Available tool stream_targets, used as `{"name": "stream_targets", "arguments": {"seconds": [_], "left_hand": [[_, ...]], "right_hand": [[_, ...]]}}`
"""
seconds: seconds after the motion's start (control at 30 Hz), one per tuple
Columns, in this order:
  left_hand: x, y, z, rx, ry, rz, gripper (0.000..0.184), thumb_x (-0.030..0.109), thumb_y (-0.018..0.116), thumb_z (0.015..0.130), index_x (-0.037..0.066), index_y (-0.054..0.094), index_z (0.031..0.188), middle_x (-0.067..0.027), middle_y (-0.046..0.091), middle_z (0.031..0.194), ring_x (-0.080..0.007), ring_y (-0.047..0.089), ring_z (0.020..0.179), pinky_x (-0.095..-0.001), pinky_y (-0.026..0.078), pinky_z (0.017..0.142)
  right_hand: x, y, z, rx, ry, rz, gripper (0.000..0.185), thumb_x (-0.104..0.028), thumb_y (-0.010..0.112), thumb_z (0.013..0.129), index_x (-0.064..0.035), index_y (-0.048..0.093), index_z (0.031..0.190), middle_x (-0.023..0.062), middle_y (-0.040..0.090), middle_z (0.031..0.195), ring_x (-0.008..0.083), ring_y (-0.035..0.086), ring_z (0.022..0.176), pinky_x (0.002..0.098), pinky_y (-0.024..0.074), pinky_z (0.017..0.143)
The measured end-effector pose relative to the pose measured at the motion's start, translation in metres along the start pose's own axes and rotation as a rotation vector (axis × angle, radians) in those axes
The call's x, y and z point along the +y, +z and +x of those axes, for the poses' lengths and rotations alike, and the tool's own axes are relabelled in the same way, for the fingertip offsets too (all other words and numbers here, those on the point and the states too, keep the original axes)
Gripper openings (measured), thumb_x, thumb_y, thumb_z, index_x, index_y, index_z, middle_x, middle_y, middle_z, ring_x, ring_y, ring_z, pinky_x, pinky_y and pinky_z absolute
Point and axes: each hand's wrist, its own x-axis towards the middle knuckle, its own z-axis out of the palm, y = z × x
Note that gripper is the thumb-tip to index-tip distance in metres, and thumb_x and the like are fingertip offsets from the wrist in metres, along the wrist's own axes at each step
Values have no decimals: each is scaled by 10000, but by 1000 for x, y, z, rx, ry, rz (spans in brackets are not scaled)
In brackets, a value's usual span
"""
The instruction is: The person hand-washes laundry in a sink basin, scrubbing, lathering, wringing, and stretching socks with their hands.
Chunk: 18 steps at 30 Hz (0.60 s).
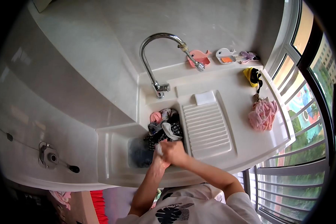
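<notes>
Above the front of the sink basin (115, 149), my left hand (160, 154) and my right hand (176, 152) are pressed together, both closed. A small patch of white (159, 149) shows at my left hand; whether it is cloth or suds I cannot tell. The right hand's fingers wrap over and hide most of what lies between the two. Just beyond them, a wet pile of dark and patterned clothes (161, 130) fills the back of the basin, with a white cloth piece (170, 131) and a pink one (155, 117) on it. Cloudy dark water (140, 153) lies beside the pile.
A chrome faucet (143, 56) arches over the back. Right of the basin is a ribbed washboard (207, 127) with a white block (205, 98). A pink mesh puff (263, 115) and a yellow-and-black item (252, 76) lie farther right. Whale-shaped soap dishes (198, 58) line the back ledge.
</notes>
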Motion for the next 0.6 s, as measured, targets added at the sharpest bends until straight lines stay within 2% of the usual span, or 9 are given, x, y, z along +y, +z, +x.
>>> {"name": "stream_targets", "arguments": {"seconds": [0.03,0.17,0.23,0.27,0.33,0.37,0.43,0.47,0.6], "left_hand": [[-6,66,-14,319,67,273,280,360,406,954,139,576,969,11,596,884,-123,591,820,-322,487,708],[-5,67,0,363,40,307,267,310,398,955,130,575,869,10,602,848,-129,594,785,-291,465,748],[3,46,15,-563,-106,152,325,320,411,949,157,520,690,28,578,690,-111,585,715,-250,458,698],[1,48,11,-562,-120,147,325,320,411,949,157,520,690,28,578,690,-111,585,715,-250,458,698],[-5,59,1,130,-130,177,300,367,430,940,163,546,753,26,586,744,-103,582,743,-251,456,680],[-7,48,6,105,-68,331,322,460,504,880,169,602,978,6,620,933,-133,586,896,-299,448,801],[5,47,4,21,-171,307,308,398,527,895,130,597,1031,-12,620,1016,-151,581,967,-330,451,846],[9,52,-3,8,-179,346,299,352,549,899,102,594,1056,-22,618,1035,-155,577,992,-335,449,867],[31,68,-10,-195,-51,619,275,244,575,902,38,582,1084,-52,611,1072,-165,565,1033,-328,437,907]], "right_hand": [[18,-2,8,22,71,-59,161,-168,659,641,-55,545,660,88,547,605,267,564,495,388,443,436],[1,-12,4,104,116,-121,189,-167,660,623,-79,493,619,79,522,576,250,557,482,379,436,436],[-20,-7,-9,54,-45,-156,166,-173,632,605,-61,519,653,65,548,630,224,585,537,357,450,449],[-25,-7,-11,30,-134,-184,174,-172,635,600,-55,524,666,67,546,631,220,585,540,361,446,448],[2,-19,-2,152,58,-19,149,-125,639,604,-53,526,666,108,538,611,285,563,525,395,455,489],[16,-22,-2,145,243,-66,182,-147,656,647,-56,511,705,119,570,666,307,593,586,412,444,479],[36,-39,-5,139,577,-68,222,-153,629,753,-54,482,887,190,590,710,403,569,634,432,452,511],[34,-52,-5,240,662,104,251,-206,621,834,-51,478,970,142,609,696,349,602,618,392,457,547],[11,-72,-18,173,927,952,362,-289,535,912,-84,467,1201,94,627,982,224,597,920,336,498,717]]}}
